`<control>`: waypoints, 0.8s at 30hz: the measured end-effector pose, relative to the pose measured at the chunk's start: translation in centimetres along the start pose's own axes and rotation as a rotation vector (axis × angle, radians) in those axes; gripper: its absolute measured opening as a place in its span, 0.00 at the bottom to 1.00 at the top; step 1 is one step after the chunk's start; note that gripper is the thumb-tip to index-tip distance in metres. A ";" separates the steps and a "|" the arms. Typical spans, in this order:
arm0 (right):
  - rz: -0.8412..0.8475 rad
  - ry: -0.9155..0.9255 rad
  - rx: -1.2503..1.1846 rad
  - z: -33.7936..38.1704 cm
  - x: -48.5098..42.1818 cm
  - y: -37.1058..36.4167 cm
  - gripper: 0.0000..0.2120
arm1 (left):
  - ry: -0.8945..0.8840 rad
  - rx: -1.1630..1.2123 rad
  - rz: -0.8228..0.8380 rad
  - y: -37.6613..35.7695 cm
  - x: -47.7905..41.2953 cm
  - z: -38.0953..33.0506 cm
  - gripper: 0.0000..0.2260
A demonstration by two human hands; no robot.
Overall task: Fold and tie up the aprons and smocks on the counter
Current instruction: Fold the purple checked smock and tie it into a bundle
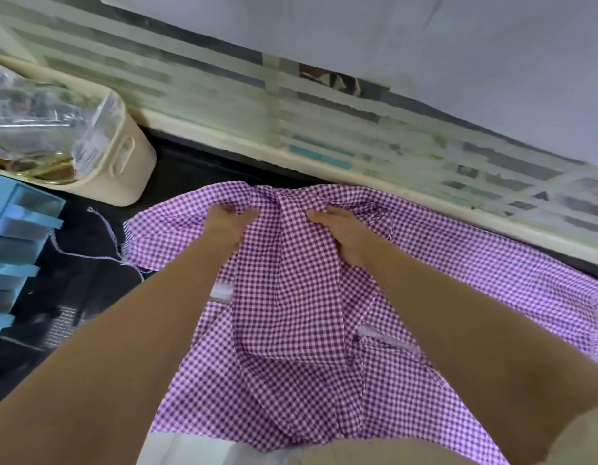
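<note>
Gingham apron (290, 297), blurred white tag (220, 292), unreadable

Taking the checked cloth (307, 297) as the dial, the cream bin (123, 169) blocks ten o'clock and the blue rack (19, 229) walls off nine. Between them and the cloth, bare black counter (187, 169) lies open, crossed by a loose string (113, 234). From twelve to two, the wall ledge (324, 156) runs just beside the cloth.
</note>
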State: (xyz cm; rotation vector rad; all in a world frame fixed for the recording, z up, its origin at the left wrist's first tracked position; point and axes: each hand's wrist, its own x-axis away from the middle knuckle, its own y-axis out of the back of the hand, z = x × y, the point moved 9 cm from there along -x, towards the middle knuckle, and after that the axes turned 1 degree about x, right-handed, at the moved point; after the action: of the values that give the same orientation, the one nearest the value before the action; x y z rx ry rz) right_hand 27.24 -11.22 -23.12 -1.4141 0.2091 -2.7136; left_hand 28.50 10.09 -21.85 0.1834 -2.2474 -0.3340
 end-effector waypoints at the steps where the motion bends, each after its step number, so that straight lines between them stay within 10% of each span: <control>1: 0.006 -0.002 -0.012 0.0 -0.1 -0.1 0.26 | 0.001 0.007 0.031 -0.3 -0.3 0.0 0.17; 6: -0.142 0.052 -0.063 0.1 -0.9 1.9 0.07 | -0.185 0.229 -0.059 1.4 -1.1 -2.3 0.12; 12: -0.233 0.086 -0.083 0.5 -1.0 2.1 0.18 | -0.258 0.378 -0.178 4.2 -0.5 -3.1 0.01; 16: -0.202 0.172 0.102 0.5 0.6 2.1 0.19 | -0.157 0.024 -0.172 4.1 -0.5 0.0 0.21; 20: -0.382 0.174 0.504 -1.0 3.2 4.5 0.18 | -0.198 -0.284 -0.261 4.9 2.6 3.0 0.11; 24: -0.355 -0.075 0.714 -4.5 5.7 5.6 0.24 | -0.025 -0.518 -0.114 3.5 6.3 7.0 0.22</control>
State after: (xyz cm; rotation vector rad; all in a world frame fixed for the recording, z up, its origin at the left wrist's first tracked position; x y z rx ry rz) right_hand 20.31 -17.09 -21.95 -1.3918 -0.9940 -2.5291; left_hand 19.02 13.14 -20.54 0.0308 -2.0996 -0.9652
